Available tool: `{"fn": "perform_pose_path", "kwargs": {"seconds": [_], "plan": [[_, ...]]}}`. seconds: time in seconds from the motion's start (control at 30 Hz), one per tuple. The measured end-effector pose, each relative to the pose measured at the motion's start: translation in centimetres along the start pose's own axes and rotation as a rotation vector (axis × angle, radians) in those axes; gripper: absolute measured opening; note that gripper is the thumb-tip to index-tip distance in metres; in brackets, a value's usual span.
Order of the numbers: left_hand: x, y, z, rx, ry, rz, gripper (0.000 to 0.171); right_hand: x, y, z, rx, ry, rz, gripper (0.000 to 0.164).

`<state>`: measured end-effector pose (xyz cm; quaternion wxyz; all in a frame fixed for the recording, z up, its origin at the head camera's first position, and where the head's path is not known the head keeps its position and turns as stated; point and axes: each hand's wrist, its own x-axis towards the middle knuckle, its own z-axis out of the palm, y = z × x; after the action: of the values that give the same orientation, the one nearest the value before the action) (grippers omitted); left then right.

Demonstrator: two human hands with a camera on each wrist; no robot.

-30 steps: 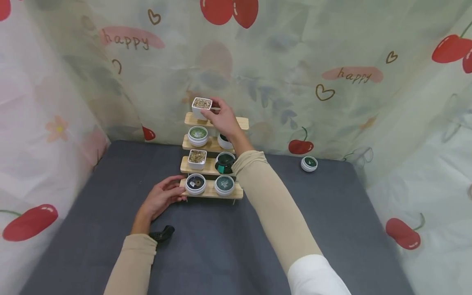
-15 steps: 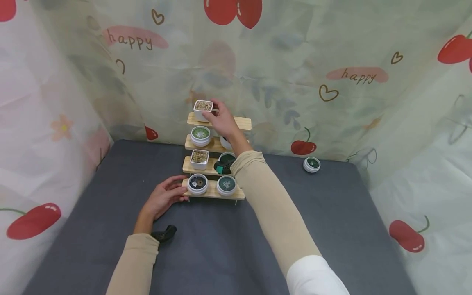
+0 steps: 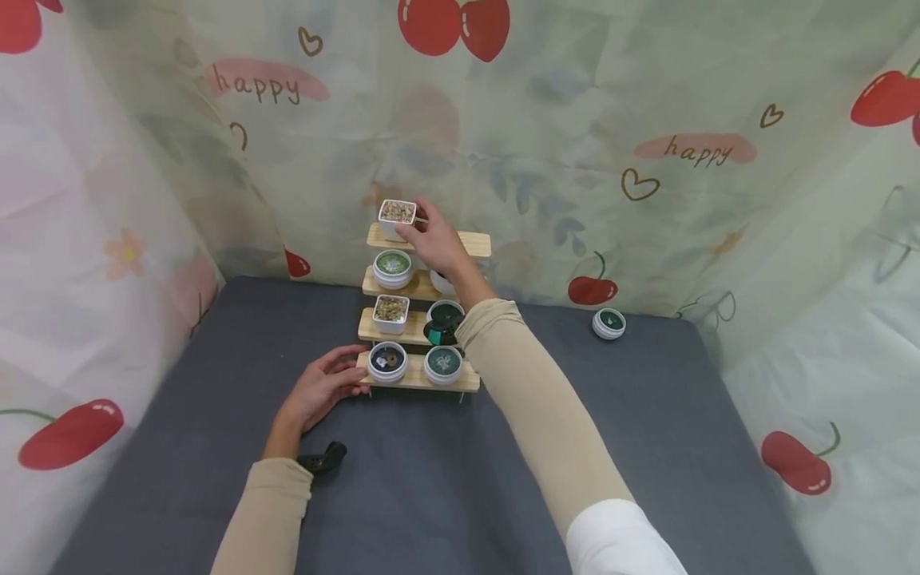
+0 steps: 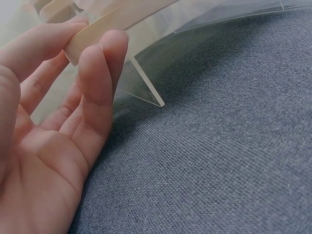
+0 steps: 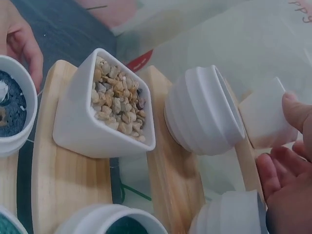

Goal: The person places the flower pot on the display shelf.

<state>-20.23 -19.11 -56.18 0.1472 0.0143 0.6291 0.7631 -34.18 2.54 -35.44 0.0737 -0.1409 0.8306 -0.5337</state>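
Note:
My right hand [image 3: 437, 241] holds a white square pot [image 3: 398, 216] of small pebbles at the left end of the top tier of a stepped wooden stand [image 3: 476, 243]. In the right wrist view, the thumb presses the side of that pot [image 5: 267, 114] and the other fingers curl below. Whether its base touches the tier is hard to tell. My left hand [image 3: 322, 390] grips the left end of the lowest tier. Up close in the left wrist view, thumb and fingers pinch that wooden plank [image 4: 109, 29], above a clear support leg [image 4: 147, 83].
Lower tiers bear a green-topped round pot [image 3: 393, 268], another square pebble pot [image 3: 391, 313], and round pots [image 3: 387, 362] with dark fillings. The right forearm partly covers the stand's right side. One round pot [image 3: 609, 323] sits at the cloth's back right. Printed curtains [image 3: 546, 104] enclose the table.
My right hand has lowered the square pebble pot slightly toward the top tier. My left hand keeps its hold on the lowest tier. The head view has shifted a little.

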Motion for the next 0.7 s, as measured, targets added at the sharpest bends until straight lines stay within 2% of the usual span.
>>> {"fn": "perform_pose_path", "kwargs": {"seconds": [0.27,0.57,0.7], "plan": [[0.0,-0.1,0.1,0.001,0.012,-0.002,0.052,-1.3,0.0,-1.9,-0.056,0.024,0.016,0.074],[0.0,0.1,0.1,0.005,0.009,-0.008,0.054,-3.2,1.7,-5.4,-0.075,0.087,-0.087,0.074],[0.0,0.0,0.1,0.001,0.005,-0.004,0.055,-4.2,2.7,-7.0,-0.048,0.123,-0.123,0.073]]}}
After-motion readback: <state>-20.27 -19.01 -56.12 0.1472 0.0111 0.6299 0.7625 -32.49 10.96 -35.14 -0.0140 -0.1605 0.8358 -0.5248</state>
